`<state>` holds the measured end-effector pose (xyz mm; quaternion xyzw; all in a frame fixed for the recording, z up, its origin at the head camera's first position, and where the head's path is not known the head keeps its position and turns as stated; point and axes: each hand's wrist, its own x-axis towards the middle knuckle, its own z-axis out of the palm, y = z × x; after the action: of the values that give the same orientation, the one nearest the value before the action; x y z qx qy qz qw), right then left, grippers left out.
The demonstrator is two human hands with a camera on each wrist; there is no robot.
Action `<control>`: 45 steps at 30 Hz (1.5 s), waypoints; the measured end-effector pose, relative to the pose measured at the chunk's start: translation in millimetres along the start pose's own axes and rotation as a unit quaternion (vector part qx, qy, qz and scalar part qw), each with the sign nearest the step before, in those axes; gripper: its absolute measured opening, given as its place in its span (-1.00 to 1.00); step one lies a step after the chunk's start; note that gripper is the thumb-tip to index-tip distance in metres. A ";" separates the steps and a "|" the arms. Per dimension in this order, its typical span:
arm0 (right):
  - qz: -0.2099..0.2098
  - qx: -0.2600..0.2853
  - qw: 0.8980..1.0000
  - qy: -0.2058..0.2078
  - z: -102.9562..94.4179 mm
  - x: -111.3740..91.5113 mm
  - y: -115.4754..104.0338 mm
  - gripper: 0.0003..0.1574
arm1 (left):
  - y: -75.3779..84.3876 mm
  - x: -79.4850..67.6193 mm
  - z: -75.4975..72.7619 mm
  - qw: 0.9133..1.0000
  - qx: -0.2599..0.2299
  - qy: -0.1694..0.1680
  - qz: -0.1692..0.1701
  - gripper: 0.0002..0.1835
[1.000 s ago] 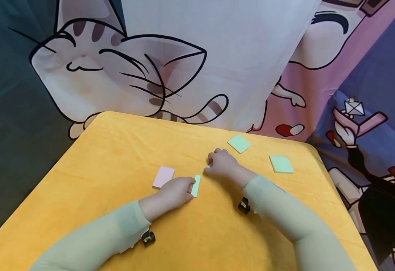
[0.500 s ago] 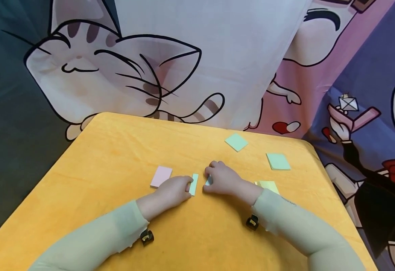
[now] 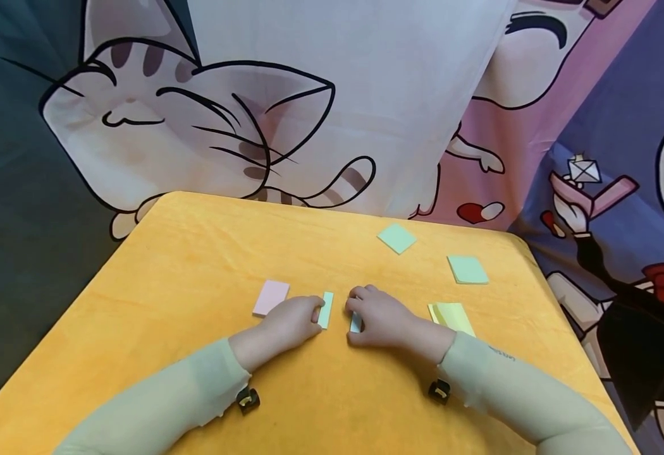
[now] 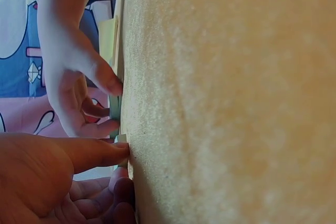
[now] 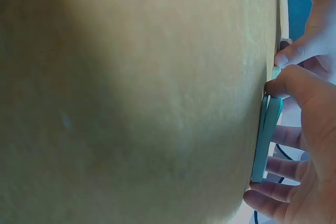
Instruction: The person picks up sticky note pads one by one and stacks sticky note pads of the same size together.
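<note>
My left hand [image 3: 291,323] pinches a narrow mint-green sticky-note pad [image 3: 325,310] between thumb and fingers, low on the yellow cloth. Just to its right, my right hand [image 3: 387,320] grips a light blue sticky-note pad [image 3: 356,323], mostly covered by the fingers in the head view. From the right wrist this pad shows as a blue-green stack [image 5: 268,139], with the thumb at one end and fingertips at the other. A small gap separates the two hands. Partly behind the left hand lies a pink sticky-note pad [image 3: 270,297].
Beyond the right hand, two light green sticky-note pads [image 3: 397,238] [image 3: 467,270] lie toward the back right. A yellow pad [image 3: 451,316] sits beside the right forearm, partly covered by the sleeve. Behind the table [image 3: 195,253] hangs a cartoon-printed cloth [image 3: 332,38].
My right hand has come nearer the front edge, bringing the blue pad level with the green one. The yellow pad has come out from under the right arm. My left hand stays put.
</note>
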<state>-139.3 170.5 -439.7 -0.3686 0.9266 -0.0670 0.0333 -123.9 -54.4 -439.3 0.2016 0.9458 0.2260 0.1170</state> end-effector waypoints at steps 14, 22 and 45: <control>0.015 -0.009 1.000 -0.016 -2.4 -0.2 -2.9 -0.34 | -1.8 -2.6 -1.0 1.000 -0.011 0.003 -0.002 -0.72; 0.099 0.046 0.994 0.018 -7.0 -0.1 0.6 -0.35 | -0.2 -2.5 -1.3 1.000 -0.014 0.003 0.002 -0.74; 0.192 0.103 0.976 -0.027 -11.3 0.4 12.9 -0.41 | -1.3 -0.7 0.7 1.000 -0.024 0.001 -0.006 -0.71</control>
<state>-149.6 180.6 -430.4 -0.1803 0.9669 -0.1447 0.1083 -123.5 -55.6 -440.4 0.1927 0.9415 0.2478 0.1227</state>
